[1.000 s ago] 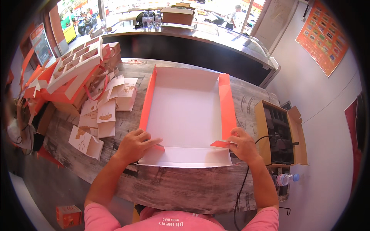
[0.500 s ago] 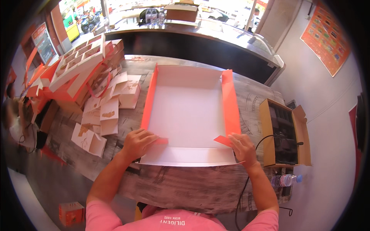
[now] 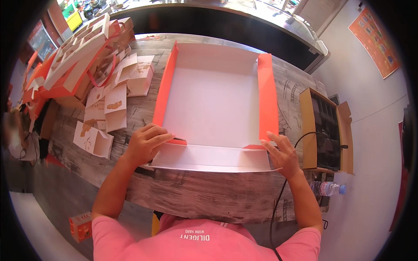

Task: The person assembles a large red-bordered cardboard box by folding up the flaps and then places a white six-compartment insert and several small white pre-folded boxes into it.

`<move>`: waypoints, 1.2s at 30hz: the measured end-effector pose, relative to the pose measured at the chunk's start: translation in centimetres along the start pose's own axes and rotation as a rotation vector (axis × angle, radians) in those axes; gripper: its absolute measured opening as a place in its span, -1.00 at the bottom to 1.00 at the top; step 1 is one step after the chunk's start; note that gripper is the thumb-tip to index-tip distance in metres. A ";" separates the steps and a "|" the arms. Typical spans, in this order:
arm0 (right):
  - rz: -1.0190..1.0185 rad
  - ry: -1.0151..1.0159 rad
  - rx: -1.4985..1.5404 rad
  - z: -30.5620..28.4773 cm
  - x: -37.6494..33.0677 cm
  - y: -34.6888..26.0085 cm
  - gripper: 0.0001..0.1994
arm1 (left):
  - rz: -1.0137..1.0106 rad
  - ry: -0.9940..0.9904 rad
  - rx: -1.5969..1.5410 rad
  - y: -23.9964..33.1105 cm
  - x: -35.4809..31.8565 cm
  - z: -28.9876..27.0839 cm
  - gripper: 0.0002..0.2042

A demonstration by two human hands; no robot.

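Observation:
A large shallow cardboard box (image 3: 213,102), white inside with orange-red side walls, lies partly folded on the table before me. Its far and side walls stand up, while the near panel (image 3: 213,158) slopes outward toward me. At the near left corner, my left hand (image 3: 148,143) closes over the side wall and its small corner flap (image 3: 179,141). My right hand (image 3: 283,152) grips the near end of the right wall, fingers on the wall's edge. Beside it, the right corner flap (image 3: 254,147) is turned inward along the near fold.
Left on the wooden table (image 3: 209,191) are several white folded cartons (image 3: 115,106) and a stack of orange-and-white divided boxes (image 3: 82,56). An open brown box with dark contents (image 3: 324,130), a plastic bottle (image 3: 328,188) and a black cable (image 3: 281,195) are right. A person (image 3: 19,130) is far left.
Both hands have swung the corner flaps inward, so they now line up along the near fold. The whole view has shifted, with the table appearing higher in the picture.

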State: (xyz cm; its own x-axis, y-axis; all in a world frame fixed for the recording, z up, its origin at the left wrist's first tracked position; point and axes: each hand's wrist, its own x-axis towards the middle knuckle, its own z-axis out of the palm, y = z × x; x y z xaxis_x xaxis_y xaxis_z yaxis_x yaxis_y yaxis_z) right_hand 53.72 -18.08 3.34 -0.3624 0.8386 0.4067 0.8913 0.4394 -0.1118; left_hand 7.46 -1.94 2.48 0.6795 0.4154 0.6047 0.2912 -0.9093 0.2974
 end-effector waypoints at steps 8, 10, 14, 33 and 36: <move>0.070 -0.360 -0.070 -3.6 1.0 -1.8 -0.15 | 0.049 -0.075 0.077 -1.0 -0.4 -0.5 -0.73; 0.061 -0.415 -0.029 -4.4 1.7 -2.1 -0.16 | 0.076 -0.112 0.113 -0.7 -0.8 -1.1 -0.72; 0.068 -0.285 0.079 -3.9 1.0 -1.5 -0.21 | 0.075 -0.165 0.120 -0.4 -0.1 -2.5 -0.69; 0.222 0.070 0.326 0.4 -0.3 0.7 -0.63 | -0.112 0.050 -0.372 -1.7 -1.4 -1.8 -0.70; 0.278 0.155 0.331 1.8 -0.4 0.9 -0.45 | -0.477 0.203 -0.343 -1.4 -4.2 1.1 -0.60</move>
State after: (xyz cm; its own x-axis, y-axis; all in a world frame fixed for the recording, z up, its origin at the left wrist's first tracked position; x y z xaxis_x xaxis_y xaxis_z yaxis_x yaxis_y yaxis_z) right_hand 54.19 -17.40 1.45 -0.0546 0.8923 0.4481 0.8048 0.3049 -0.5092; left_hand 4.88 -2.42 -1.29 0.3765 0.8011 0.4652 0.2748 -0.5762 0.7697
